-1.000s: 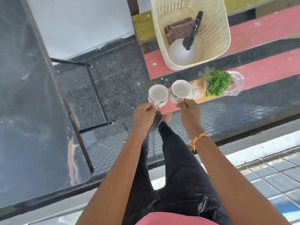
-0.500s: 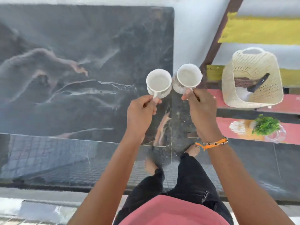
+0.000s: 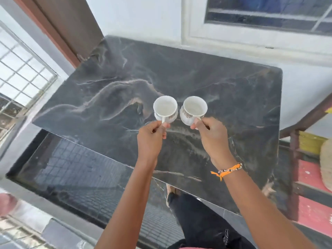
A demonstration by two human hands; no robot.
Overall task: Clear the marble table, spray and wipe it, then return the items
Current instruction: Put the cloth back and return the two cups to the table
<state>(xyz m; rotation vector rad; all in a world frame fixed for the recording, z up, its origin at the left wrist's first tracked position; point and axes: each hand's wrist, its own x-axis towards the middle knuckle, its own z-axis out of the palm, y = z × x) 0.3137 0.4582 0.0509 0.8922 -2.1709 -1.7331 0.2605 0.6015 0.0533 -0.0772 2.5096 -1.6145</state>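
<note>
Now two small white ceramic cups are held above the dark veined marble worktop (image 3: 224, 90), one in each hand. The left cup (image 3: 165, 109) is gripped by its handle between the closed fingers (image 3: 162, 127) of the left hand (image 3: 150, 141). The right cup (image 3: 193, 110), with a brown printed pattern on its side, is gripped in the same way by the right hand (image 3: 212, 139), on whose wrist an orange thread bracelet (image 3: 228, 170) is worn. Both cups are kept upright with the mouths up, and they appear empty. They are side by side, near to each other but apart, over the middle of the slab.

Whether the cups already touch the surface cannot be told; they seem to be just above it. The worktop lies directly below the cups, so the coming move is judged to be a straight lowering. The handles point back toward the person, so the fingers can be drawn back after release. Neither hand is clearly nearer to the surface. No other item is seen on the slab, so the returning step is judged to be at its beginning.
</note>
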